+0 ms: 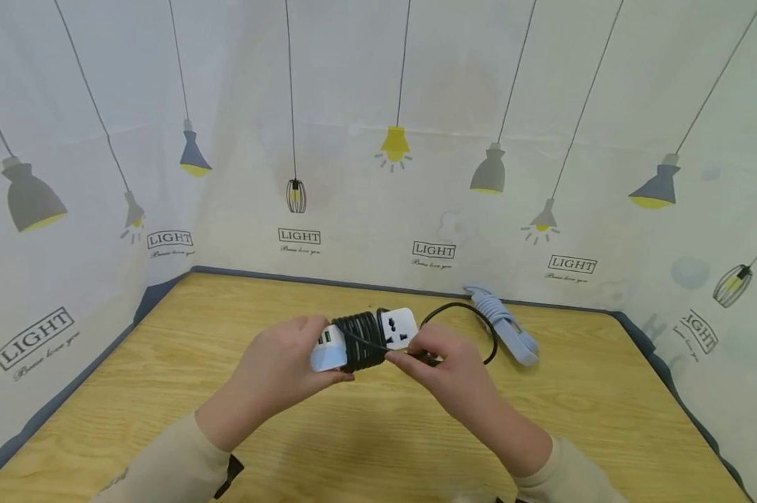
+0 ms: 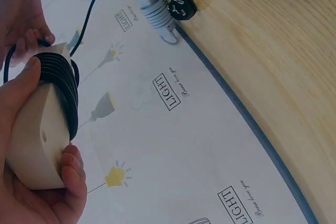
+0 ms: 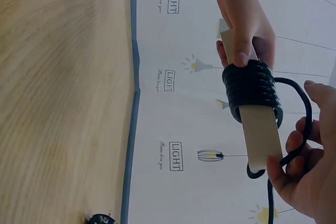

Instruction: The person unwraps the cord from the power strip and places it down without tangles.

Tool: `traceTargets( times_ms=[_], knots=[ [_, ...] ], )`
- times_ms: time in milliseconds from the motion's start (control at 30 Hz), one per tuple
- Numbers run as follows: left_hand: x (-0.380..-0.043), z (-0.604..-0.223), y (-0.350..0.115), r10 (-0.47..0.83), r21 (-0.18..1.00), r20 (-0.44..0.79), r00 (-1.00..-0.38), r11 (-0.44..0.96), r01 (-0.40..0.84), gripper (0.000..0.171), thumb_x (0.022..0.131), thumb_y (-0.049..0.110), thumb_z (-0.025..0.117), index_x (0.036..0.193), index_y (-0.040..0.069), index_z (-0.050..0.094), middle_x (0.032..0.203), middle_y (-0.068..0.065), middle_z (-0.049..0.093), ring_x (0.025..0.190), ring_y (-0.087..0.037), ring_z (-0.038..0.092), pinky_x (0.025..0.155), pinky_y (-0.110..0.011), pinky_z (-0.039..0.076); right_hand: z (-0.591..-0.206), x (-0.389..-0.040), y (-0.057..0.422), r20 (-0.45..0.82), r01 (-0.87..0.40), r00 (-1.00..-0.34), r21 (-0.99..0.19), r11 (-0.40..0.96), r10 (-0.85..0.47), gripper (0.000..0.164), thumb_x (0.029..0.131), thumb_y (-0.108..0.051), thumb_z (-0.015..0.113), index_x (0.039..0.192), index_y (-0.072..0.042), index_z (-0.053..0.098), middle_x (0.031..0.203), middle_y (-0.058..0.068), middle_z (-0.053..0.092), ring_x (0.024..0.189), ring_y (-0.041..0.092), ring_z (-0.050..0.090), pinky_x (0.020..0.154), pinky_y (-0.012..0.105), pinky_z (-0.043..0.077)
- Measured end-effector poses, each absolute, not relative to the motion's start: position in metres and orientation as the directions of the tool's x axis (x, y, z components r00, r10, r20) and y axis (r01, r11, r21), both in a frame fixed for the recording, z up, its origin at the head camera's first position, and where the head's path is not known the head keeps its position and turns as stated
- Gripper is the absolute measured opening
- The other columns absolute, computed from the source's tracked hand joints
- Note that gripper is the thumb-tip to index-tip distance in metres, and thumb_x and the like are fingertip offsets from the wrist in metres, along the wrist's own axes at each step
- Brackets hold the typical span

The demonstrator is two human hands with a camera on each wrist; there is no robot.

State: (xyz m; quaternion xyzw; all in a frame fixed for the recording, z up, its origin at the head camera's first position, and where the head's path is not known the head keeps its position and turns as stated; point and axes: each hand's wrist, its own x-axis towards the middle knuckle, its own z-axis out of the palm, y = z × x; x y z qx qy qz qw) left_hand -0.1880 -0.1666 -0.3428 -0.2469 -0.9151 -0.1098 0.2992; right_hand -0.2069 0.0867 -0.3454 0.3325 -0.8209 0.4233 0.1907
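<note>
A white power strip (image 1: 400,325) with sockets and USB ports is held up over the table, its black cord (image 1: 359,341) wound in several turns round its middle. My left hand (image 1: 277,360) grips the USB end, thumb on one side and fingers on the other. At the socket end, my right hand (image 1: 451,362) pinches a loose length of the cord between thumb and fingers. From there the cord loops out to the right. In the left wrist view the black plug (image 2: 181,6) dangles at the cord's end; the right wrist view catches it at the bottom edge.
A light blue power strip (image 1: 515,335), wrapped in its own cord, lies at the back right of the wooden table (image 1: 365,447). White cloth walls (image 1: 347,91) printed with hanging lamps enclose the table's back and sides.
</note>
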Motion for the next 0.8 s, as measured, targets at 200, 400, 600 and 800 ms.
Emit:
traceTargets(
  times_ms=[200,400,600,800],
  knots=[
    [-0.185,-0.341,-0.165,0.404,0.048,0.6,-0.691,0.844,0.534,0.063,0.061,0.055,0.087,0.091,0.009,0.055,0.069,0.006,0.052,0.055,-0.007,0.043,0.046,-0.024,0.038,-0.342,-0.212,0.092,0.687,-0.783,-0.617,-0.486,0.389,-0.384,0.027,0.081,-0.018,0.08,0.069,-0.025,0.058,0.068,-0.013,0.043,0.063,0.014,0.043,0.058,0.026,0.038],
    [-0.183,-0.344,-0.168,0.442,0.026,0.611,-0.657,0.818,0.574,0.064,0.06,0.055,0.086,0.092,0.009,0.056,0.072,0.005,0.054,0.056,-0.007,0.045,0.048,-0.024,0.04,-0.341,-0.224,0.093,0.811,-0.891,-0.444,-0.351,0.289,-0.382,0.023,0.083,-0.016,0.079,0.075,-0.018,0.058,0.07,-0.007,0.047,0.068,0.01,0.044,0.062,0.024,0.04],
    [-0.181,-0.345,-0.169,0.468,0.012,0.616,-0.633,0.798,0.602,0.063,0.061,0.055,0.086,0.093,0.009,0.058,0.074,0.004,0.057,0.058,-0.008,0.046,0.05,-0.025,0.041,-0.339,-0.236,0.097,0.834,-0.889,-0.432,-0.329,0.318,-0.343,0.024,0.086,-0.022,0.076,0.075,-0.015,0.056,0.072,-0.006,0.052,0.069,0.011,0.048,0.065,0.025,0.042],
    [-0.179,-0.344,-0.17,0.489,0.015,0.599,-0.634,0.785,0.619,0.065,0.062,0.054,0.086,0.097,0.008,0.058,0.076,0.002,0.058,0.059,-0.008,0.046,0.051,-0.025,0.041,-0.342,-0.242,0.1,0.787,-0.824,-0.535,-0.406,0.396,-0.306,0.03,0.076,-0.006,0.082,0.073,-0.016,0.055,0.071,-0.009,0.049,0.068,0.009,0.046,0.062,0.026,0.041]
  ],
)
